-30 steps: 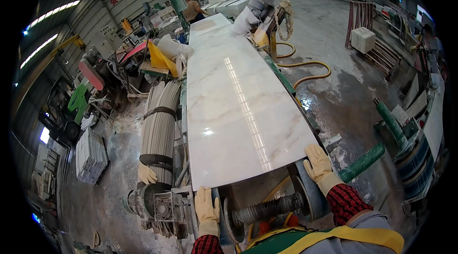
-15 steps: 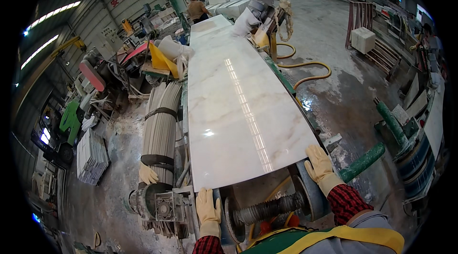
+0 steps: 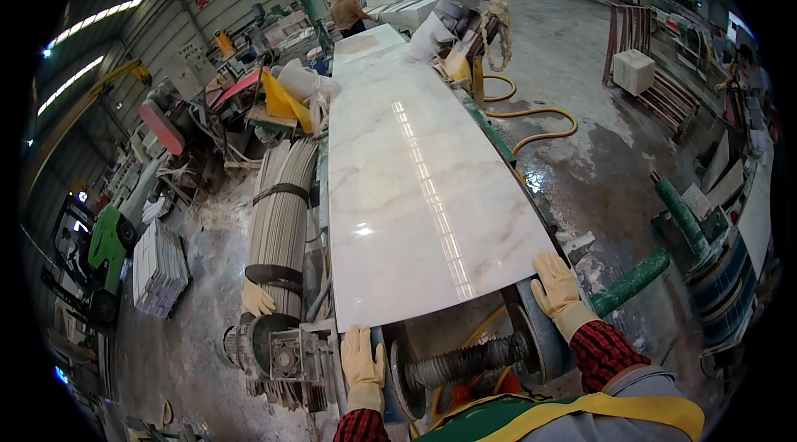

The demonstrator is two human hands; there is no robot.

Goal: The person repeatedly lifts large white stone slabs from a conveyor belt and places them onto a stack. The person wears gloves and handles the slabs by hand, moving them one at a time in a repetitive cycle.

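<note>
A long polished white stone slab [image 3: 415,218] with faint tan veining lies flat on a conveyor and runs away from me. My left hand [image 3: 363,363], in a cream rubber glove, rests with fingers stretched out at the slab's near left corner, on the conveyor's end. At the near right corner, my right hand [image 3: 558,293], gloved alike, lies open with fingers spread, its fingertips by the slab's edge. Neither hand grips anything. Between them, below the slab's near edge, is a ribbed roller [image 3: 465,365] with blue belts [image 3: 540,334] at its sides.
Left of the conveyor stand a geared motor [image 3: 286,356], a loose cream glove [image 3: 258,299] and a strapped bundle of strips [image 3: 282,210]. A green forklift [image 3: 108,247] is farther left. A green post [image 3: 631,283] juts out at right. A yellow hose [image 3: 544,114] crosses the floor. Someone [image 3: 346,12] stands at the far end.
The green forklift at left has moved lower in the view and turned. The person at the far end has shifted, with an arm now reaching right. My hands and the slab look unmoved.
</note>
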